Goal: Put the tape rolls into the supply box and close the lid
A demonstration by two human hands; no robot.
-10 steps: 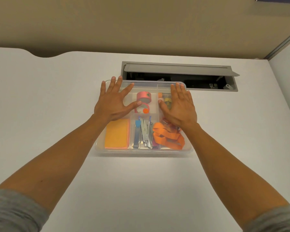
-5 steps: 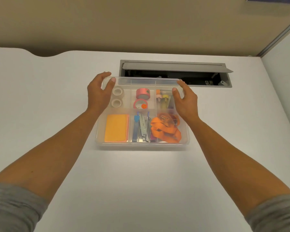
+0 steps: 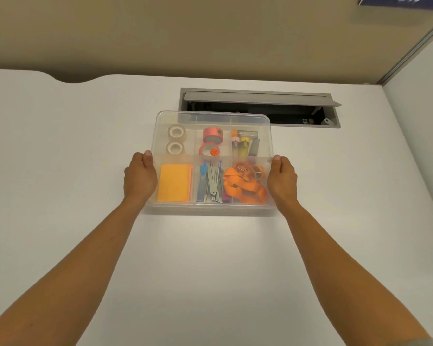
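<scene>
A clear plastic supply box (image 3: 210, 208) sits on the white desk with its clear lid (image 3: 211, 117) lying on top. Through the lid I see two white tape rolls (image 3: 176, 139) in the back left compartment and two pink tape rolls (image 3: 211, 142) in the back middle one. My left hand (image 3: 140, 177) grips the box's left side, thumb on the lid's edge. My right hand (image 3: 282, 178) grips the right side the same way.
Other compartments hold orange sticky notes (image 3: 174, 182), a stapler and pens (image 3: 211, 183), orange bands (image 3: 244, 186) and small bottles (image 3: 244, 143). An open grey cable hatch (image 3: 260, 98) lies just behind the box. A beige partition wall rises at the desk's far edge.
My hands lifted off the lid's top, went to its far corners, then slid back along the sides to the box's middle, where they now grip it.
</scene>
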